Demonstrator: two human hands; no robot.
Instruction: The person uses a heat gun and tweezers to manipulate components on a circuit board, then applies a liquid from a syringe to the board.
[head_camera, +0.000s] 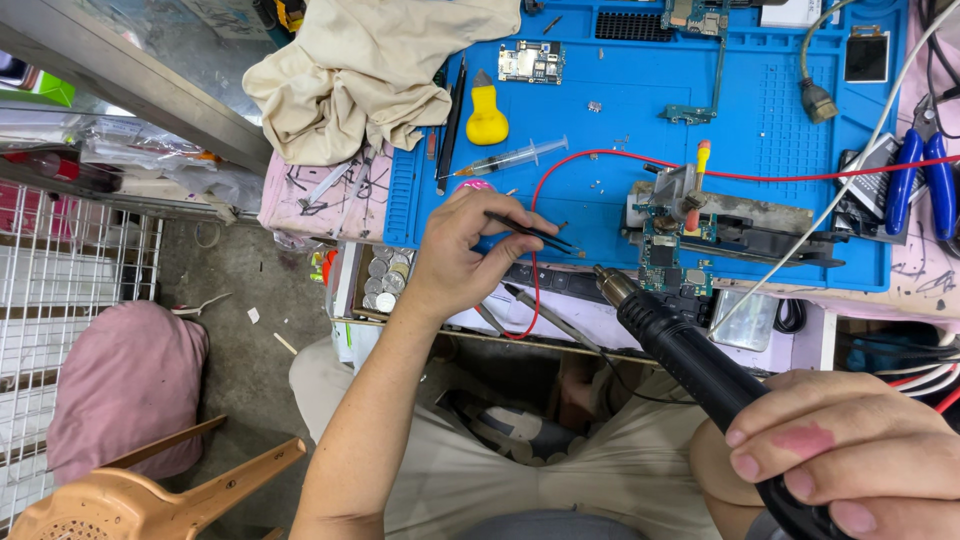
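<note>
One pair of black tweezers (530, 232) is pinched in the left hand (462, 250) over the near edge of the blue mat (780, 120) on the desk. One black hot-air handle (700, 370) is gripped by the right hand (850, 460), its nozzle just beside the one clamped circuit board (662, 250). Open mat is left behind the board; two more boards lie at the far edge.

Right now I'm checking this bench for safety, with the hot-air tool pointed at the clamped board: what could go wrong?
1. The nozzle of the hot-air tool in the right hand sits close to the red wire and white cable; their insulation could scorch.
2. The left hand holds tweezers near the circuit board; a slip might knock small parts.
3. The syringe and cloth lie on the mat, possibly within reach of stray heat.
</note>
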